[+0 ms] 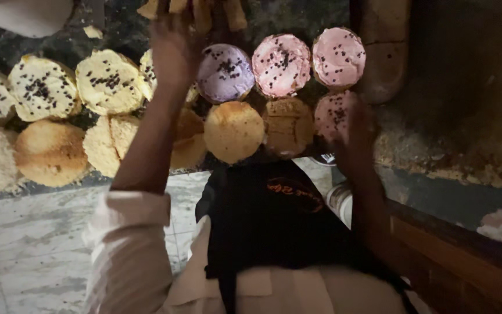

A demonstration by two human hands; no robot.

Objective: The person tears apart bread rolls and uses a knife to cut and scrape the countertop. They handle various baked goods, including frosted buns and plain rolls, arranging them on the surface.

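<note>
Pink-iced round cake with dark sprinkles point(333, 115) sits right under the right hand point(352, 136), at the near end of the pink row. That hand is dim and blurred; fingers seem draped over the cake's near edge, but whether its grip is spread or pinching, cannot tell. Left hand point(172, 49) reaches further out, past the cream-iced round cake with dark sprinkles point(108, 80), fingers up among pale yellow cake strips point(204, 11) at the back of the dark stone worktop point(297, 14); grip looks loosely curled on or beside a strip, contact unclear.

Just left of the right hand: two bare golden round sponges point(233, 131). Beyond it: two more pink-iced cakes point(281, 64) and a lilac-iced one point(225, 72).

Judgement on doing this well: cakes lie touching, some overlapping, so any lift should come from the bare side or base, fingertips kept off the icing. Raise straight up before moving sideways, or neighbours smear. Left forearm point(149, 142) crosses low over plain sponges; keep the white rolled sleeve point(132, 212) clear of icing. Soft crumb, light pressure only.
</note>
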